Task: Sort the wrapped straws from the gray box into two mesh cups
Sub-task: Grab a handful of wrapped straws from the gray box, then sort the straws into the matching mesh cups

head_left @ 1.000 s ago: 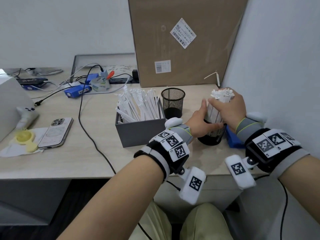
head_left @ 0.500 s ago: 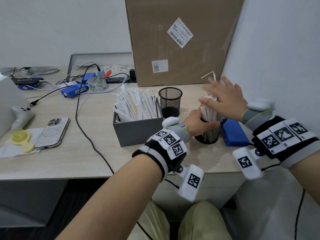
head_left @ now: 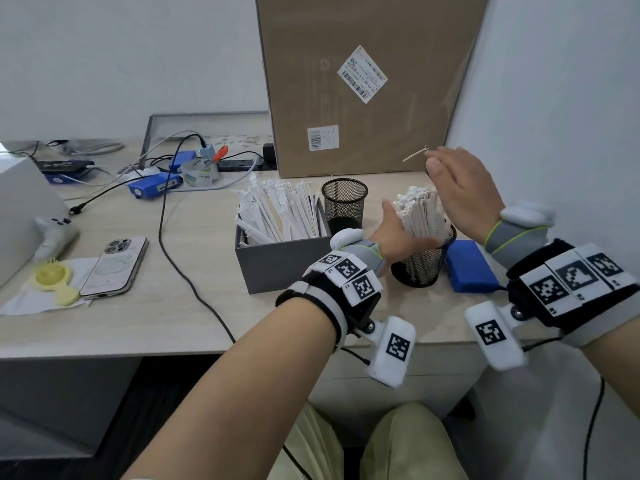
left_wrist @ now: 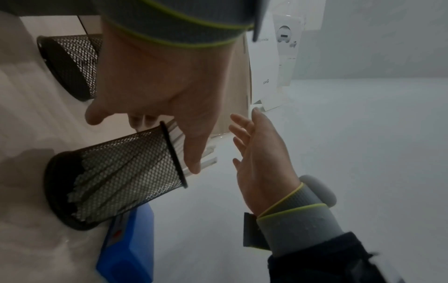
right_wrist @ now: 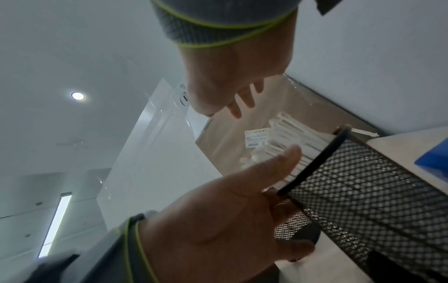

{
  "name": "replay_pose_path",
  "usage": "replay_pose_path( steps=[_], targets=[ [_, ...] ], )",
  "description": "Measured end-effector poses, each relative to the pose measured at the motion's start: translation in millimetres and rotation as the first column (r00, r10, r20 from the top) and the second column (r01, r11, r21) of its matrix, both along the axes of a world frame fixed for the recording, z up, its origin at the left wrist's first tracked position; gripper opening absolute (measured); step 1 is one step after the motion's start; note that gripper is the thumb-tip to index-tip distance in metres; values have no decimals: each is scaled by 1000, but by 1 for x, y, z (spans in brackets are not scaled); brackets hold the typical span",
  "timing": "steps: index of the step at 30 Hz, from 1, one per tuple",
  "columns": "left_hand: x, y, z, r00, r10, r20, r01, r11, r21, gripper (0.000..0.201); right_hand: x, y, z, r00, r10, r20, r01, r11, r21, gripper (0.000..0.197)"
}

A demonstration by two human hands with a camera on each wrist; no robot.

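The gray box holds several white wrapped straws. An empty black mesh cup stands behind its right corner. A second mesh cup to the right is packed with wrapped straws that lean left. My left hand lies against this cup's rim and the straws, thumb up and fingers fairly straight. My right hand hovers above and right of the straws, fingers spread and holding nothing. The left wrist view shows the packed cup and both hands apart.
A blue box touches the packed cup on the right. A big cardboard box leans at the back, with a thin strip beside it. The white wall closes the right side. A phone and a black cable lie to the left.
My right hand let go of the straw bundle in the right cup and lifted up and back, fingers spreading. My left hand stayed at the cup and loosened.
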State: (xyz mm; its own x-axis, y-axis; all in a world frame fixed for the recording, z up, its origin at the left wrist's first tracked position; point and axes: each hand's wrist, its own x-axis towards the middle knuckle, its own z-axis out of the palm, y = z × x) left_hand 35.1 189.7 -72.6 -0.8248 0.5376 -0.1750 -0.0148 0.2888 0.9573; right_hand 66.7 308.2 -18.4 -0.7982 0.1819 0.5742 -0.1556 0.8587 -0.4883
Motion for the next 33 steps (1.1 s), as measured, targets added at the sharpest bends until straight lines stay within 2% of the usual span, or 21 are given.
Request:
replay_pose_path(
  steps=[4, 7, 11, 13, 16, 18, 20, 23, 25, 28, 33],
  targets=[
    [-6, -13, 20, 994, 94, -50, -90, 993, 82, 119, 3, -20, 8, 996, 1, -92, -4, 999, -40, 42],
    [-12, -35, 39, 972, 208, -114, -187, 968, 169, 97, 3, -39, 11, 984, -22, -175, 6, 996, -90, 25],
    [-20, -90, 58, 856, 452, -252, -378, 879, 292, 57, -7, -85, 12, 963, 43, -265, -65, 995, -73, 19],
    [-25, -118, 58, 770, 559, -308, -480, 825, 299, 48, -16, -106, 6, 978, 76, -194, -87, 995, -49, 20],
    [-35, -161, 50, 641, 646, -415, -627, 752, 203, 48, -34, -138, -6, 999, 32, -12, -31, 999, 34, 29],
    [-37, -180, 42, 610, 662, -436, -700, 708, 95, 53, -44, -154, -15, 990, -3, 138, -3, 999, 47, 40],
    [-39, -190, 33, 646, 641, -415, -709, 705, -16, 59, -54, -165, -24, 961, -26, 275, 18, 999, 31, 46],
    [-42, -192, 17, 736, 583, -343, -654, 744, -136, 71, -64, -174, -39, 923, -31, 383, 27, 1000, 15, 41],
    [-42, -190, 10, 772, 535, -342, -611, 774, -167, 67, -67, -177, -50, 904, -24, 427, 17, 1000, 19, 40],
    [-46, -183, 4, 785, 454, -421, -589, 757, -282, 49, -69, -174, -60, 892, -5, 453, -25, 998, 60, 50],
    [-55, -171, 7, 758, 353, -548, -612, 674, -413, 52, -72, -170, -58, 863, 19, 505, -51, 997, 50, 57]
  ],
)
